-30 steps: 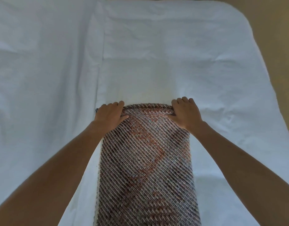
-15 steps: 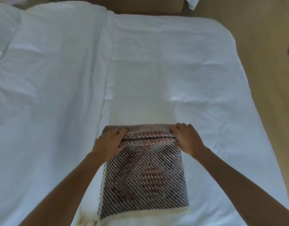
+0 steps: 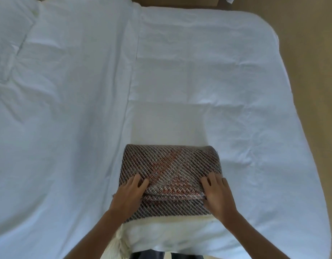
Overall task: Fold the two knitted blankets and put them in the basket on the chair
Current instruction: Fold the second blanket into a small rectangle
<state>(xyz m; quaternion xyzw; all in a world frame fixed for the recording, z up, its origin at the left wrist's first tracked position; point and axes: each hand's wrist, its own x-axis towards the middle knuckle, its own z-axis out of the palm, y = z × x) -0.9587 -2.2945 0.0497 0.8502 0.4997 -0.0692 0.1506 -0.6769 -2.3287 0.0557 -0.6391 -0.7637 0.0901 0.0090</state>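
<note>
A knitted blanket (image 3: 170, 165) with dark diagonal stripes and an orange-red patch lies folded on the white bed near its front edge. Its top layer is doubled back toward me, with a cream fringe (image 3: 122, 240) hanging off the near side. My left hand (image 3: 130, 195) grips the folded-over edge at its left corner. At the right corner, my right hand (image 3: 216, 195) grips the same edge. No second blanket, basket or chair is in view.
The white bedsheet (image 3: 77, 109) covers nearly the whole view, wrinkled at the left. Tan floor (image 3: 318, 53) runs along the right side beyond the bed's rounded corner. A brown piece of furniture (image 3: 176, 1) shows at the top edge.
Both hands have pulled the far end of the blanket toward me, folding it over itself into a shorter stack. The view has drawn back, showing more of the bed.
</note>
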